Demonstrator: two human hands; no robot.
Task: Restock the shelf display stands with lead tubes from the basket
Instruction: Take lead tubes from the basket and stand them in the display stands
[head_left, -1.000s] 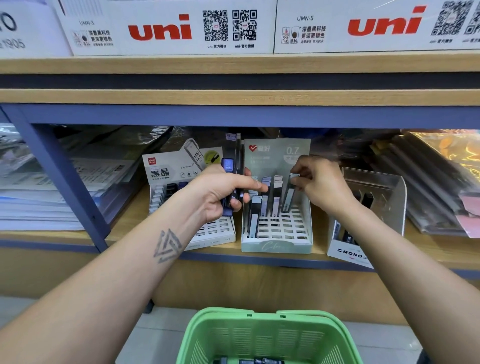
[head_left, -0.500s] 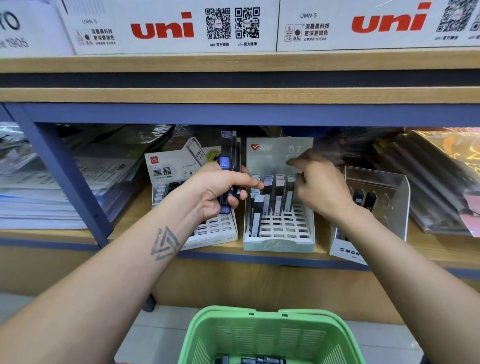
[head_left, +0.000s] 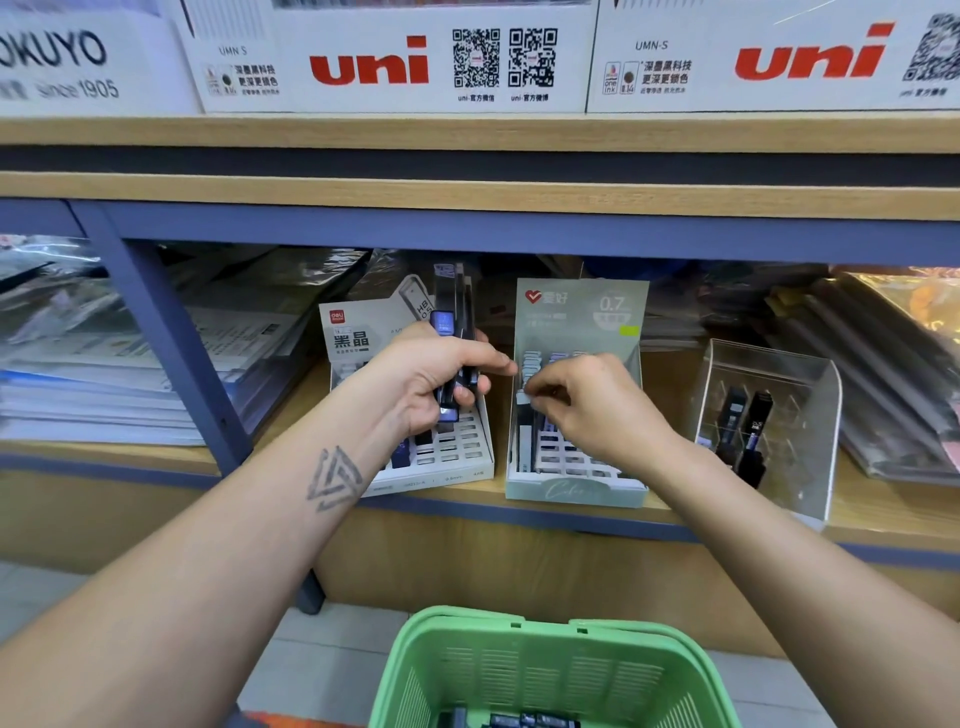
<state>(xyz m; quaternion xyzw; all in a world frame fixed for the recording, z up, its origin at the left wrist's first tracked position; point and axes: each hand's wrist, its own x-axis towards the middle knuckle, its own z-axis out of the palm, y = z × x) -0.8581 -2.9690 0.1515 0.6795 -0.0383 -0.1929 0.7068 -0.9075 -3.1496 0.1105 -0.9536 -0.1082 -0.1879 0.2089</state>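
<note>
At centre frame, on the lower shelf (head_left: 883, 512), we list three display stands side by side: a white stand (head_left: 462, 457) left of centre, a pale green stand (head_left: 576, 488) marked 0.7 at centre, and a clear acrylic stand (head_left: 779, 415) to the right holding a few dark tubes. Left hand (head_left: 436, 379): fingers curled round a bundle of dark lead tubes (head_left: 456, 332), held upright in front of the white stand. Right hand (head_left: 592, 400): fingertips pinched together at a light-capped tube (head_left: 524, 397) in the left column of the green stand; we judge it is gripping that tube, though the fingers hide most of the contact. Green stand, upper rows: several tubes seated; lower slots show open. Bottom centre of the frame: green basket (head_left: 447, 670), with more dark tubes (head_left: 524, 721) just visible on its floor. Upper frame: white cartons (head_left: 395, 57) printed "uni" on the shelf above. Left and right edges: stacked paper goods in clear wrapping. Step in hand, as we judge it: seating one tube into a slot of the green stand while the reserve waits in the left hand. Next move, in our estimate, calls for pressing the tube fully down and straight, then passing a fresh tube from the bundle to the right fingertips and aligning it with the next free slot without disturbing neighbours.
</note>
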